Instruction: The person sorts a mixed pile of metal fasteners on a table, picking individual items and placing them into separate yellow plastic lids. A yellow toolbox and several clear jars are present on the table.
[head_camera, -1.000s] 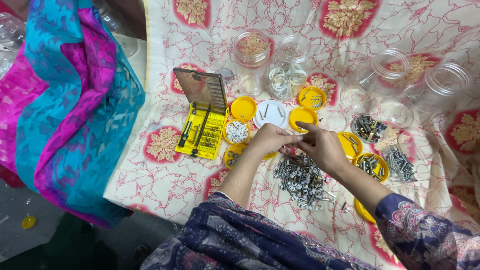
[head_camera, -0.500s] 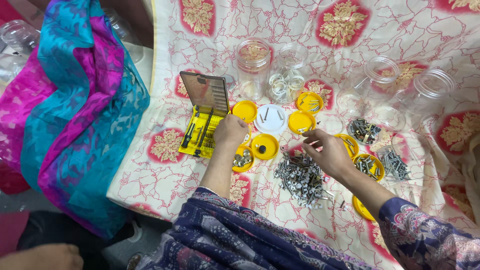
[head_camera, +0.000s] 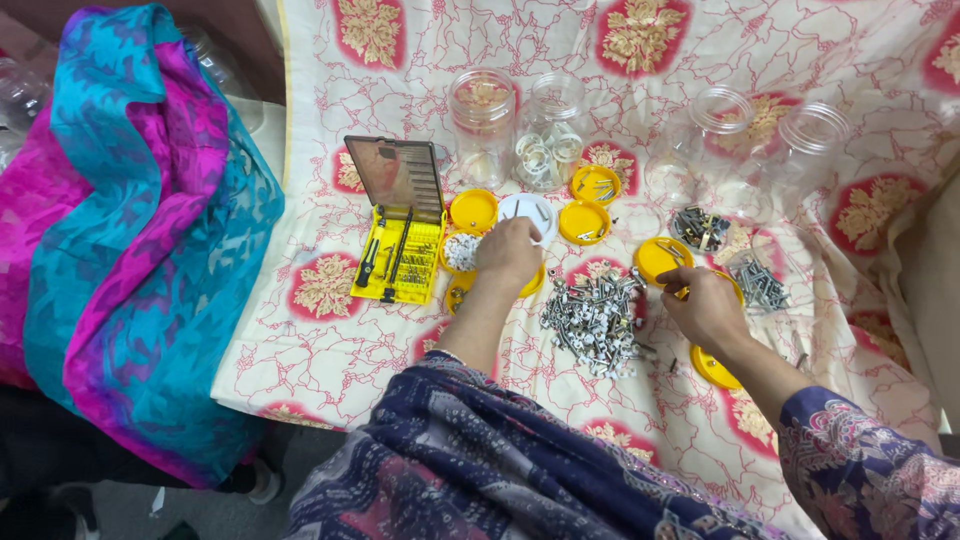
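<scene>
Lying heaped on the patterned cloth (head_camera: 330, 345) between both hands, the pile of screws and white clips (head_camera: 592, 320) sits in front of the person. Left hand (head_camera: 510, 252) reaches over the white lid (head_camera: 535, 207); I cannot tell whether its grip holds anything. Right hand (head_camera: 708, 305) rests over a yellow lid (head_camera: 662, 257), fingers curled, grip unclear. Further left stands the open yellow screwdriver case (head_camera: 402, 250); clear jars (head_camera: 482, 125) stand behind.

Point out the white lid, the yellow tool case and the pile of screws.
white lid (head_camera: 535, 207), head view, on its bare far side.
yellow tool case (head_camera: 402, 258), head view, tray centre.
pile of screws (head_camera: 592, 320), head view, middle of heap.
</scene>
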